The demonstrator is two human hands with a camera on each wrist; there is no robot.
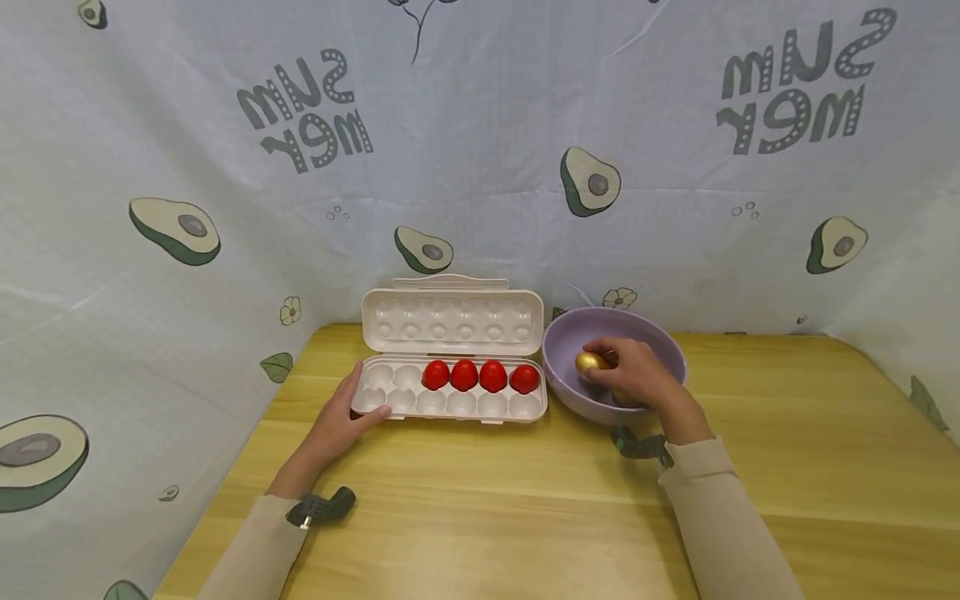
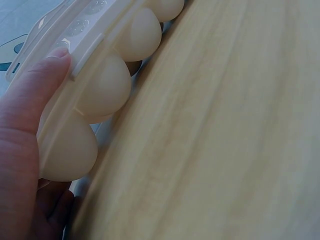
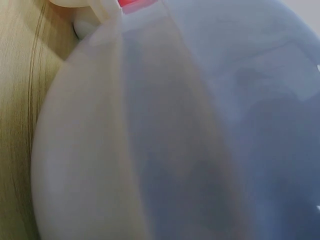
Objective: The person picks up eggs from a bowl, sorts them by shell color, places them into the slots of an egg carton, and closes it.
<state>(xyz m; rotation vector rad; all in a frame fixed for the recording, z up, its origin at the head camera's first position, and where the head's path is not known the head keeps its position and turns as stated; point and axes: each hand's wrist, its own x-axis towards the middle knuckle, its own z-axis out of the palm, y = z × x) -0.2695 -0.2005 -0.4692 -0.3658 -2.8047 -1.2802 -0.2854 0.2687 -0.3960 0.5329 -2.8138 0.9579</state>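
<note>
An egg carton [image 1: 450, 420] of pale plastic lies on the table with its lid [image 1: 452, 323] raised at the back. Several red eggs [image 1: 464, 375] fill the right part of its back row; the front row's cups hold nothing. My left hand [image 1: 337, 425] grips the carton's left end, its thumb [image 2: 42, 82] over the front rim. Inside the purple bowl [image 1: 566, 398], right of the carton, my right hand [image 1: 637, 372] pinches a golden egg [image 1: 591, 362]. Other contents under that hand are mostly hidden. The bowl's wall [image 3: 165, 125] fills most of the right wrist view.
The wooden table [image 1: 465, 517] extends in front of the carton and to the right of the bowl. Behind it hangs a pale cloth [image 1: 487, 167] printed with avocados, close to the lid and bowl. Each wrist wears a dark strap device [image 1: 322, 507].
</note>
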